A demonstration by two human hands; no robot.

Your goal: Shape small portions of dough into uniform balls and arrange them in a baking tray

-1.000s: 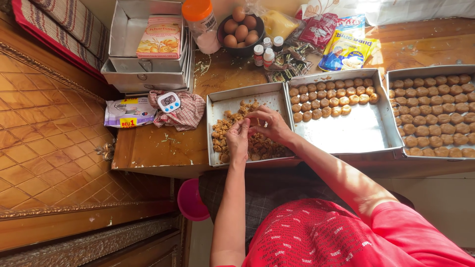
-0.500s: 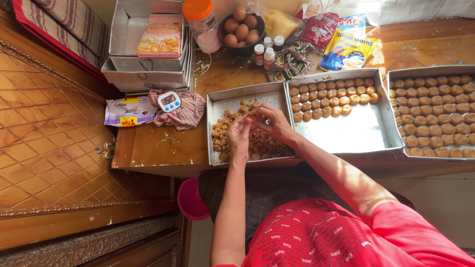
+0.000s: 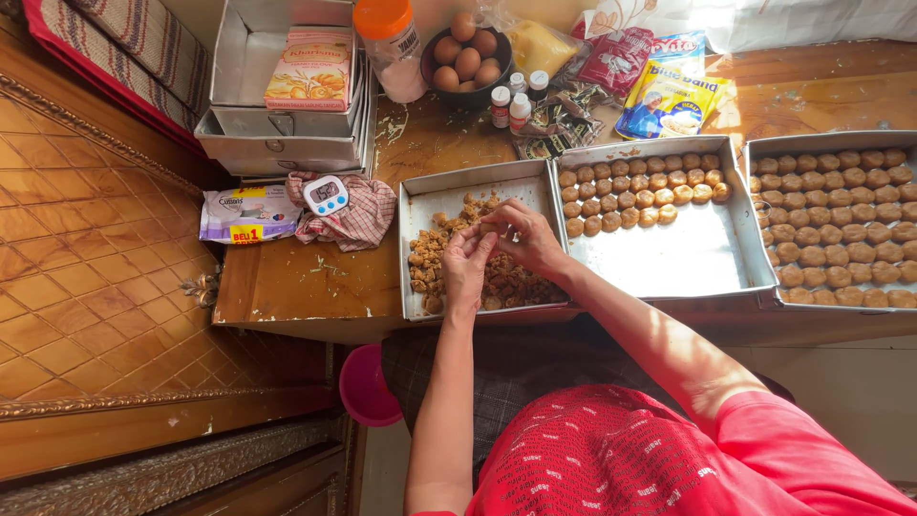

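My left hand (image 3: 466, 270) and my right hand (image 3: 527, 239) meet over a metal tray (image 3: 430, 201) holding rough brown dough lumps (image 3: 423, 268). Between the fingertips of both hands sits a small piece of dough (image 3: 489, 229), pinched from both sides. To the right, a second tray (image 3: 688, 258) carries three rows of rounded dough balls (image 3: 635, 186) along its far side. A third tray (image 3: 764, 153) at the right edge is filled with rows of similar balls (image 3: 841, 229).
A small digital timer (image 3: 326, 194) lies on a checked cloth (image 3: 358, 220) left of the trays, beside a plastic packet (image 3: 248, 212). Stacked metal tins (image 3: 277, 134), a jar (image 3: 392, 48), a bowl of eggs (image 3: 465, 53) and bags (image 3: 669, 96) stand behind. A pink bowl (image 3: 368, 387) sits below the table edge.
The hands stay over the left tray; the fingers shift slightly as they work the small dough piece. Nothing else has moved.
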